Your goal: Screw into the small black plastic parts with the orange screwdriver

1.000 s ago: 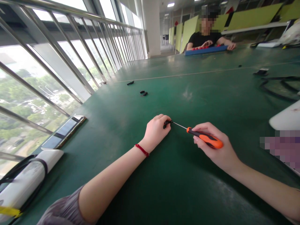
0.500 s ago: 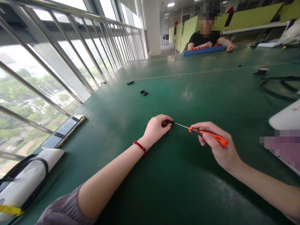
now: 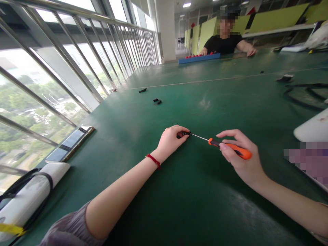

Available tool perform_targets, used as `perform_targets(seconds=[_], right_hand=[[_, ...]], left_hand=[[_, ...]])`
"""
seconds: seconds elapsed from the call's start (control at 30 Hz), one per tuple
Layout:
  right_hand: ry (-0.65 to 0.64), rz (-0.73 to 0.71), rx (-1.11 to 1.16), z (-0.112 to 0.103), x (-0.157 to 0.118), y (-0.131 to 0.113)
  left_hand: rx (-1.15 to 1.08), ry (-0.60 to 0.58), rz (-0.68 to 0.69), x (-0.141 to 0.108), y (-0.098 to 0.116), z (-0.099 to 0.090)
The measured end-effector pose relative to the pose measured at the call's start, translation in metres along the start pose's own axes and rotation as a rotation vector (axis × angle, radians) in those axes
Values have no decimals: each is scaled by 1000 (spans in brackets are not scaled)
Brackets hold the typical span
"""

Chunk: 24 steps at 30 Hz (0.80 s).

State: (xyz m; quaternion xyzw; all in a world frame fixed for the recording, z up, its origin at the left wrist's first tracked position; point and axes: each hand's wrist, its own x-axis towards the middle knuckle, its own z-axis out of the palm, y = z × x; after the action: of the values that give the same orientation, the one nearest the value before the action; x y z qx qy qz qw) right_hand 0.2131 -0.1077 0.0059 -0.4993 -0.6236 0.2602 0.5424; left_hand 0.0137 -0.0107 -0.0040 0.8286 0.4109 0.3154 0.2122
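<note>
Near the middle of the green table (image 3: 164, 191), my left hand (image 3: 171, 140) pinches a small black part (image 3: 183, 134) between thumb and fingers. An orange and black screwdriver (image 3: 237, 150) lies in my right hand (image 3: 243, 160), with thumb and some fingers at its handle and the index finger lifted off. Its thin metal shaft points left, and the tip meets the black part at my left fingertips. Exact contact at the tip is too small to make out.
Small black pieces (image 3: 157, 101) and another black piece (image 3: 142, 90) lie farther back. A phone-like glass device (image 3: 69, 145) and a white object with black cable (image 3: 33, 191) are left. Across the table sits a person (image 3: 222, 42) behind a blue tray (image 3: 200, 59).
My right index finger has lifted from the handle, and the screwdriver has shifted slightly right. My left hand stays in place. Across the table, the blue tray has slid left.
</note>
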Motion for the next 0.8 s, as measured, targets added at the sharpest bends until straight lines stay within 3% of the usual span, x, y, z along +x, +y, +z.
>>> perform_targets(seconds=[0.23,0.43,0.63,0.8], right_hand=[[148,-99,-8,1,1,5],[-8,-33,-51,1,0,-4],[142,-116,-56,1,1,2],[40,-63,2,1,2,-1]], left_hand=[[7,-6,-5,0,0,1],[35,8,-3,-1,3,0],[33,12,3,-1,2,0],[27,5,-1,-2,2,-1]])
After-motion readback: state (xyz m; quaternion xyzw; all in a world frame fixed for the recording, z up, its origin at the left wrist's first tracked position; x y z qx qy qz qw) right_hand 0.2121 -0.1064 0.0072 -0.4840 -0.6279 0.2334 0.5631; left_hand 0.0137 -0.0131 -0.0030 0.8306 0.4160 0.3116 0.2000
